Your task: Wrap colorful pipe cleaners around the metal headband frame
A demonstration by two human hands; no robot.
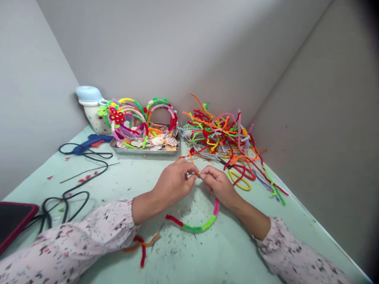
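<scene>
Grey walls (pixel 166 51) enclose a pale green, stained tabletop (pixel 225 252).

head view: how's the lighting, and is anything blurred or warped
Head view: lighting looks soft, with broad shading across the back wall and faint shadow on the table below the hands; head view: right edge falls into a dark blur; head view: detail on the orange piece between left hand and right hand is too soft to read
</scene>
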